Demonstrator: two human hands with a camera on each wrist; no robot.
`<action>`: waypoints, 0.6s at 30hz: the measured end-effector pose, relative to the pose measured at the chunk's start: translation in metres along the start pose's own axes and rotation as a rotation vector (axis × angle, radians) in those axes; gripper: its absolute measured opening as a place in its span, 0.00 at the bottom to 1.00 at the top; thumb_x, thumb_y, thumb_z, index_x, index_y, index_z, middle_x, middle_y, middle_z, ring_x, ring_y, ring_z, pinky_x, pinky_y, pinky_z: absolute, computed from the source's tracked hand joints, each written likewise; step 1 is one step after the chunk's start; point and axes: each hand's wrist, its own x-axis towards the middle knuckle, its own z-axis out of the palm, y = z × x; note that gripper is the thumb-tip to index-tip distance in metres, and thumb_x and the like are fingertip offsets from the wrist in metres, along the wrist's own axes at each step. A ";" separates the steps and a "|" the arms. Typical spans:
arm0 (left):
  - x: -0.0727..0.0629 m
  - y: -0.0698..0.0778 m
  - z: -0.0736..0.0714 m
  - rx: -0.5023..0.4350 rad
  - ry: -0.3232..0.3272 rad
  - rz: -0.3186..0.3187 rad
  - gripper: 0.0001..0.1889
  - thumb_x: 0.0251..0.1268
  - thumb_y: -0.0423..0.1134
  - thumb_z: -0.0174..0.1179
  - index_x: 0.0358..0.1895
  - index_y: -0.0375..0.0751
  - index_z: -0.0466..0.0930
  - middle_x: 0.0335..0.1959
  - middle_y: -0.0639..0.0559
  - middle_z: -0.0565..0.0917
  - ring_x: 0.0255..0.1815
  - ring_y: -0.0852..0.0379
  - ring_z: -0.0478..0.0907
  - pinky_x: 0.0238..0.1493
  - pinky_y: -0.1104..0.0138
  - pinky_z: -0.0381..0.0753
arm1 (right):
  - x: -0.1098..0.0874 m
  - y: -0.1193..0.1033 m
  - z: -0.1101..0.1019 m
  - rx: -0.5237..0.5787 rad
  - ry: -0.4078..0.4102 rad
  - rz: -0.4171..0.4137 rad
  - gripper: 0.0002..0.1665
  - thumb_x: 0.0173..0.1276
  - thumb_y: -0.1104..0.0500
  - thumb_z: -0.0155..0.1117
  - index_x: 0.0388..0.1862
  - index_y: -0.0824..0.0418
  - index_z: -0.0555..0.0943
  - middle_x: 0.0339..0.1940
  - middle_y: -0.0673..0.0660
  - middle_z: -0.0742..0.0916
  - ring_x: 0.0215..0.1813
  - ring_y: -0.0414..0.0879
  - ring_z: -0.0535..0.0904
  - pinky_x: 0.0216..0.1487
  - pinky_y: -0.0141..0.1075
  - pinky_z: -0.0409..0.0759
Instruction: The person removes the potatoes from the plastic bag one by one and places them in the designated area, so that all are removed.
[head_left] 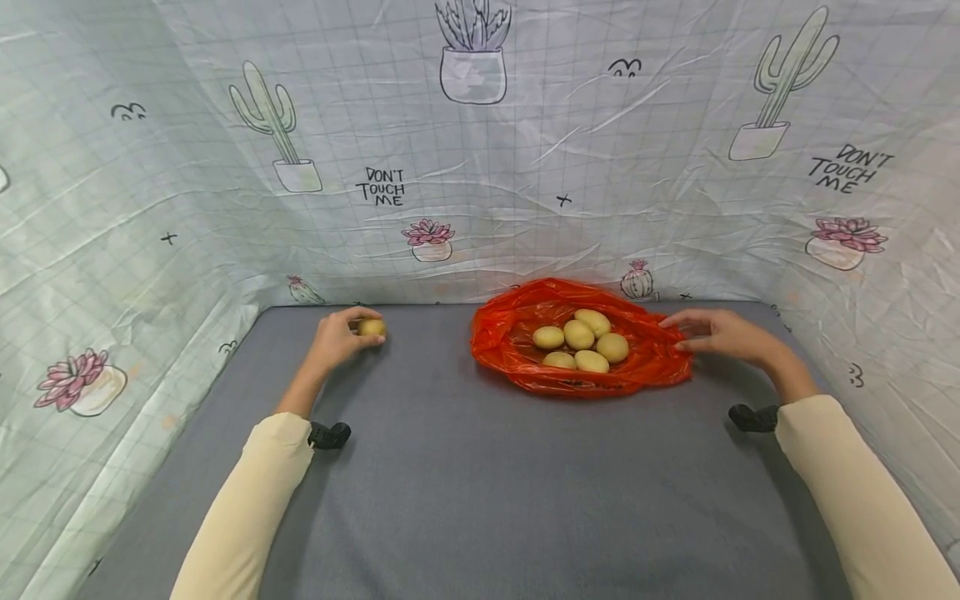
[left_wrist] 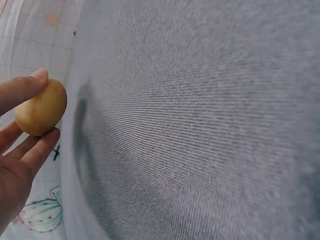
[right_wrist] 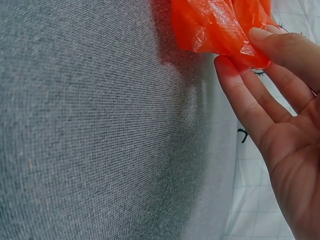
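Observation:
A yellow-brown potato (head_left: 371, 327) is pinched between the thumb and fingers of my left hand (head_left: 339, 337), over the far left part of the table; the left wrist view shows the same potato (left_wrist: 42, 109) close up. To the right, a red plastic bag (head_left: 498, 357) lies with its mouth spread wide. Several potatoes (head_left: 578, 335) sit inside it. My right hand (head_left: 723, 335) holds the bag's right edge, and in the right wrist view the thumb and fingers pinch the thin red plastic (right_wrist: 212, 25).
A grey cloth (head_left: 480, 492) covers the table. Behind and along both sides hangs a pale curtain (head_left: 510, 167) printed with cacti and lettering. The bag lies close to the table's back edge. A black wrist device (head_left: 330, 435) shows at each sleeve cuff.

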 end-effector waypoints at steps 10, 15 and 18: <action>0.010 -0.016 0.011 -0.006 0.008 -0.061 0.22 0.61 0.37 0.74 0.58 0.37 0.83 0.57 0.33 0.83 0.54 0.35 0.82 0.49 0.48 0.79 | 0.003 0.002 0.002 -0.004 0.002 -0.005 0.24 0.72 0.53 0.68 0.64 0.58 0.80 0.62 0.63 0.83 0.56 0.51 0.80 0.52 0.34 0.79; 0.009 -0.018 0.011 -0.010 -0.007 -0.077 0.23 0.64 0.39 0.71 0.61 0.37 0.81 0.59 0.32 0.81 0.56 0.34 0.80 0.50 0.47 0.79 | 0.003 0.002 0.000 0.007 0.003 -0.009 0.23 0.72 0.54 0.68 0.64 0.58 0.80 0.62 0.62 0.83 0.56 0.49 0.80 0.51 0.33 0.79; 0.008 -0.017 0.009 0.005 -0.023 -0.072 0.24 0.66 0.41 0.70 0.64 0.37 0.80 0.60 0.32 0.80 0.55 0.34 0.79 0.50 0.46 0.78 | 0.003 0.002 -0.001 0.012 -0.002 -0.028 0.23 0.72 0.55 0.68 0.63 0.59 0.81 0.62 0.63 0.83 0.56 0.49 0.80 0.51 0.31 0.79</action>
